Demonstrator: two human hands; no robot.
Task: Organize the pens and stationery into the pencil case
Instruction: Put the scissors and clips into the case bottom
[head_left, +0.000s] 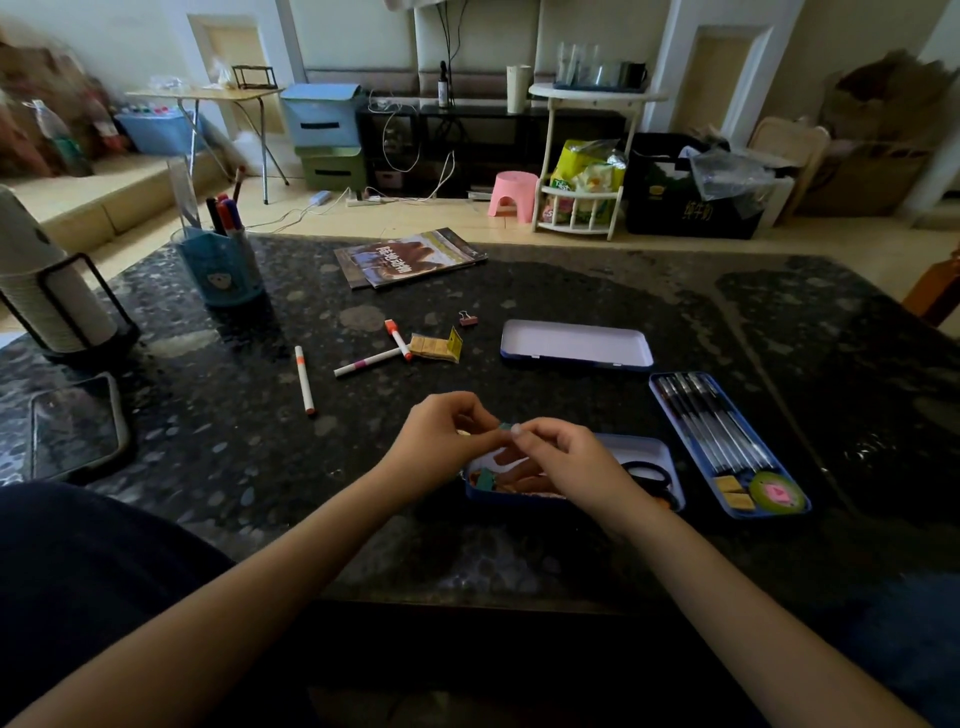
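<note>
A: State the position of both hands.

B: The left hand (441, 441) and the right hand (566, 462) meet above the near end of the pencil case base (644, 449). Fingers of both are curled and pinch one small teal item (505, 426) between them; its type cannot be determined.

A: Contents of the base?

B: A teal binder clip (485, 479), orange items partly hidden by the right hand, and black scissors (652, 478) at the far end.

A: Other case components?

B: The inner tray (675, 410) lies just right of the base, holding a row of black gel pens (711, 426), two yellow erasers (732, 492) and a green tape roll (777, 492). The lid (575, 344) lies inverted further back.

A: Loose stationery?

B: Three white markers: one (304, 379) alone, two (387, 349) crossing beside a yellow staple box (436, 347). A brown binder clip (468, 318) lies behind.

A: Legible text?

B: The booklet (410, 257) cover carries Chinese characters, too blurred to read. The floor-level snack bag (587, 174) shows "Tasto", partly legible.
</note>
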